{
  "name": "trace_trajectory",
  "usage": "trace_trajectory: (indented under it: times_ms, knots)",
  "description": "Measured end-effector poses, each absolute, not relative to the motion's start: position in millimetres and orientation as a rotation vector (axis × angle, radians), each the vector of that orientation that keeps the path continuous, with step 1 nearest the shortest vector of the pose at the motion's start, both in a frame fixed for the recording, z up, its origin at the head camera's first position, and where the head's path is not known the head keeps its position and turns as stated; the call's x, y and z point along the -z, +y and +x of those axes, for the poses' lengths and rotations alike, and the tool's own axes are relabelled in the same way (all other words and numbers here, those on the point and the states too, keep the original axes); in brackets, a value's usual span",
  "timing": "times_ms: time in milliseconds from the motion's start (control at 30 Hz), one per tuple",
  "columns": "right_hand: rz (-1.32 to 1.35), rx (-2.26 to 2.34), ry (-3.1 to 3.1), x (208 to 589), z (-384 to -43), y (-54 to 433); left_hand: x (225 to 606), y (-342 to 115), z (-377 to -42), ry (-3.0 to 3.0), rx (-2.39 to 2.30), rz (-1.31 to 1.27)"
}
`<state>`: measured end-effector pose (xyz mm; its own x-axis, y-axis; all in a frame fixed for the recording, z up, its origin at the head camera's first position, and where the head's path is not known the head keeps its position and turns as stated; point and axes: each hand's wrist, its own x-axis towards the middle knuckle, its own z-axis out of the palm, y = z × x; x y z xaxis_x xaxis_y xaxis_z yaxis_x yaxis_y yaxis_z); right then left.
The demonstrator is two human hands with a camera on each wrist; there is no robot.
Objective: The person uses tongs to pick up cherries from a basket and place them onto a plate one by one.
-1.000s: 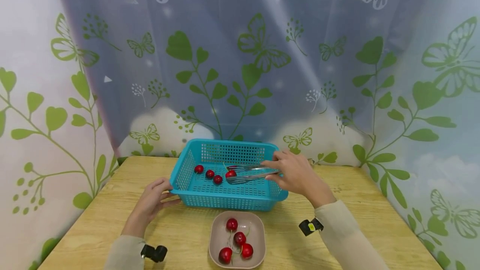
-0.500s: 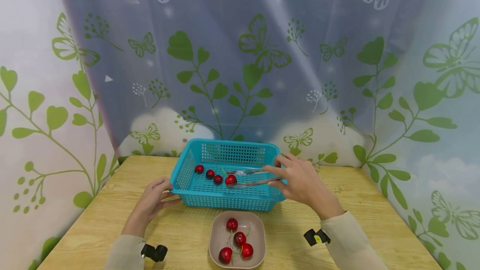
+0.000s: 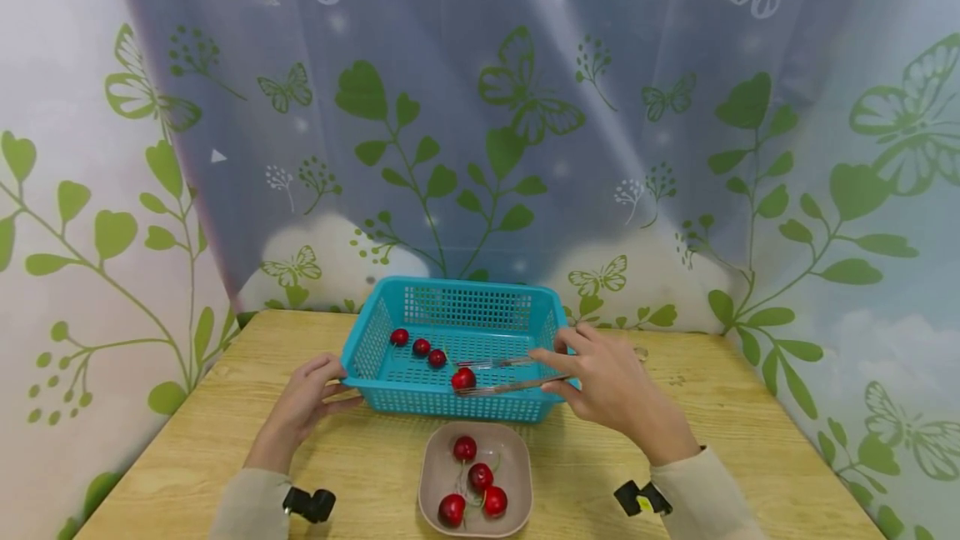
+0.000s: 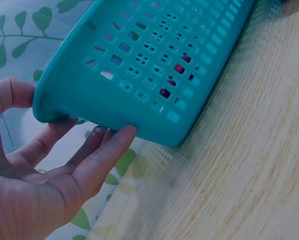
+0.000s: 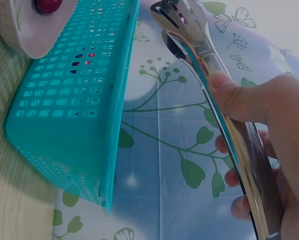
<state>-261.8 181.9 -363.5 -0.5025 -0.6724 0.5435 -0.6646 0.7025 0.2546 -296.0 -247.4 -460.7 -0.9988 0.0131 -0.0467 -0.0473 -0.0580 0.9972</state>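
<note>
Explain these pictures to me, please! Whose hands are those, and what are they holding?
No robot here: a person's left hand and right hand do the work. The wide picture looks down from the person's head; the other two come from each wrist. On the wooden table sit a blue basket and a small dish with four cherries. The left hand holds the basket's end. The right holds tongs, with one cherry between their tips. Three more cherries lie in the basket.

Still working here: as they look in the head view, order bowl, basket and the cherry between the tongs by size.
1. Blue basket
2. Beige bowl
3. Cherry between the tongs, clearly smallest
</note>
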Motion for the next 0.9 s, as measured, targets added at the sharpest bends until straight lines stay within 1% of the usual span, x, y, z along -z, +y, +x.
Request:
trace_trajectory:
  times_ms: [900]
  knots:
    - [1.042, -0.055, -2.188, 385.9, -249.1, 180.0, 459.3, -246.6, -294.2, 2.106, -2.272, -0.048]
